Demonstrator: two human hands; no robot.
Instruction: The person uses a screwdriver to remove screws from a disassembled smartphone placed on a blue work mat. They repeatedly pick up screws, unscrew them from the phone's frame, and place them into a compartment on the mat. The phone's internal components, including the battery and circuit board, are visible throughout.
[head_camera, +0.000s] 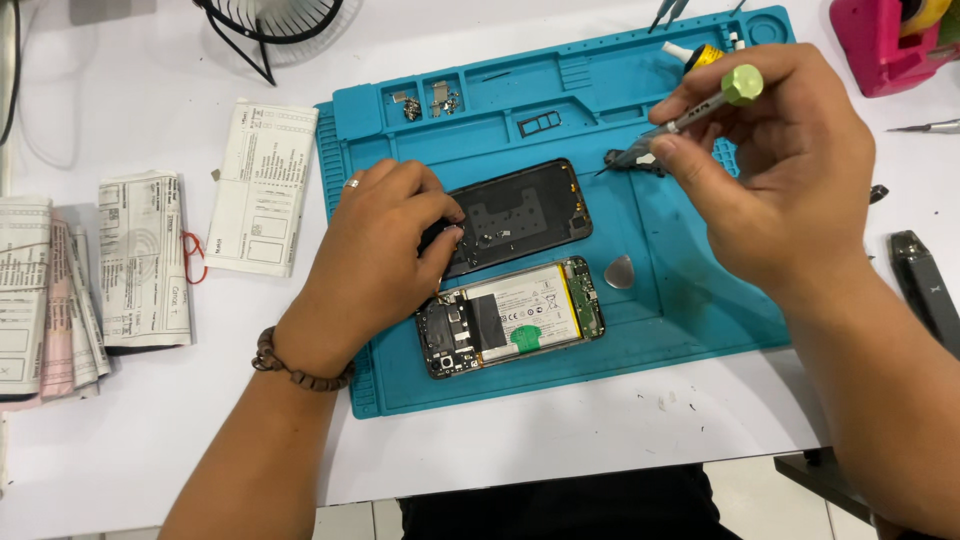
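An opened phone (515, 318) lies on a blue work mat (680, 300), its battery and circuit boards showing. Just behind it lies the phone's black back cover (525, 212), inner side up. My left hand (385, 245) rests on the cover's left end, fingertips pinched over the phone's top corner; whether they hold a small part is hidden. My right hand (770, 165) is raised over the mat's right side, gripping a precision screwdriver (690, 115) with a green cap, tip pointing left and down. A small dark part (635, 160) lies by the tip.
A grey pick (620, 271) lies on the mat beside the phone. Mat compartments hold small metal parts (428, 100) and a card tray (540, 124). Folded papers (262, 185) lie left, a fan base (265, 25) behind, a pink holder (885, 45) and a dark tool (925, 285) right.
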